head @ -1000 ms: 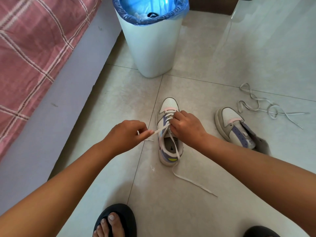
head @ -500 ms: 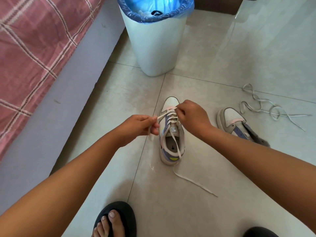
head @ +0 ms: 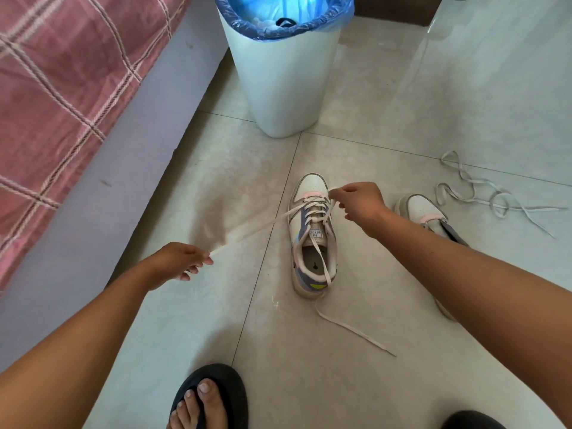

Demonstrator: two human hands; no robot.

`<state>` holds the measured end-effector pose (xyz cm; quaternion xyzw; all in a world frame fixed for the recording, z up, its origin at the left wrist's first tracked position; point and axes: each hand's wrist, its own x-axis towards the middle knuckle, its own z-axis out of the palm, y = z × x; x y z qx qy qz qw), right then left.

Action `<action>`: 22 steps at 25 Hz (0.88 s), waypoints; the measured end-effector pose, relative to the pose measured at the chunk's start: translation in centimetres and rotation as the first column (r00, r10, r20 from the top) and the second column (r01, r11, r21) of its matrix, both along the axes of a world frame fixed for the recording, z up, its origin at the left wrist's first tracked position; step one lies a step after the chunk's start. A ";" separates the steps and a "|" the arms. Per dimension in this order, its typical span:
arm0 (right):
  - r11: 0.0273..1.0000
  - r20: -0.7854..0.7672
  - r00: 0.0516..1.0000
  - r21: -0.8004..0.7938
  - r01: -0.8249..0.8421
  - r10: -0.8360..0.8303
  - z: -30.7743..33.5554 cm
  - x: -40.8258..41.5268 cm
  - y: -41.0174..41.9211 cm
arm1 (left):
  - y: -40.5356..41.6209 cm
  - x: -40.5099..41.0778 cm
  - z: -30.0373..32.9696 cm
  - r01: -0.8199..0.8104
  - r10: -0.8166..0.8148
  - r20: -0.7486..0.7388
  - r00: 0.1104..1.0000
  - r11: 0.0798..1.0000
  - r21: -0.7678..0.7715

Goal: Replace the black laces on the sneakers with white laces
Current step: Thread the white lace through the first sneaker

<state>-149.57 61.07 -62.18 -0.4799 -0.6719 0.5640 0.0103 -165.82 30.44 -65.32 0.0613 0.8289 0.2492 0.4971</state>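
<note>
We lace the sneaker beside a lined bin.
Our left hand pinches the taut lace; our right hand pinches it near the toe. The bin holds something dark and pale scraps.

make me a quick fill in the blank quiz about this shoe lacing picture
1. The left hand pulls a white lace taut from the ____ sneaker.
2. The bin has a ____ liner.
3. The loose lace lies on the ____.
4. The right hand pinches lace near the sneaker's ____.

Missing: laced; blue; floor; toe
</note>
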 end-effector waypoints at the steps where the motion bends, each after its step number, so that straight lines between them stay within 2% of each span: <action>1: 0.995 -0.056 0.993 -0.025 -0.102 0.100 0.4 0.0 -0.4 | 0.4 0.3 0.2 -0.006 0.005 0.035 0.999 1.000 0.014; 3: 0.959 -0.149 0.955 -0.076 -0.271 0.258 1.2 0.0 -1.1 | 2.0 1.5 0.6 -0.090 0.067 0.175 0.982 0.988 0.127; 5: 0.942 -0.130 0.933 0.036 -0.333 0.335 1.4 0.1 -1.5 | 4.4 3.1 1.2 -0.275 0.180 0.319 0.930 0.919 0.282; 6: 0.914 -0.067 0.920 0.163 -0.371 0.385 1.3 0.4 -1.6 | 5.7 3.8 1.5 -0.370 0.237 0.375 0.896 0.865 0.339; 8: 0.769 0.122 0.851 0.377 -0.516 0.511 0.8 1.3 -2.1 | 8.3 5.3 1.8 -0.529 0.322 0.479 0.816 0.749 0.398; 10: 0.646 0.249 0.772 0.433 -0.629 0.585 -0.1 2.3 -2.9 | 10.6 6.7 1.7 -0.614 0.371 0.533 0.761 0.676 0.407; 13: 0.616 0.296 0.768 0.466 -0.635 0.568 -1.0 3.2 -4.1 | 13.0 8.5 1.4 -0.662 0.505 0.445 0.740 0.662 0.350; 17: 0.708 0.256 0.825 0.426 -0.564 0.504 -1.4 2.9 -4.6 | 14.3 9.4 1.3 -0.701 0.612 0.342 0.713 0.606 0.377; 22: 0.766 0.253 0.855 0.381 -0.518 0.452 -1.5 2.2 -4.6 | 14.2 9.9 1.5 -0.554 0.542 0.169 0.823 0.703 0.445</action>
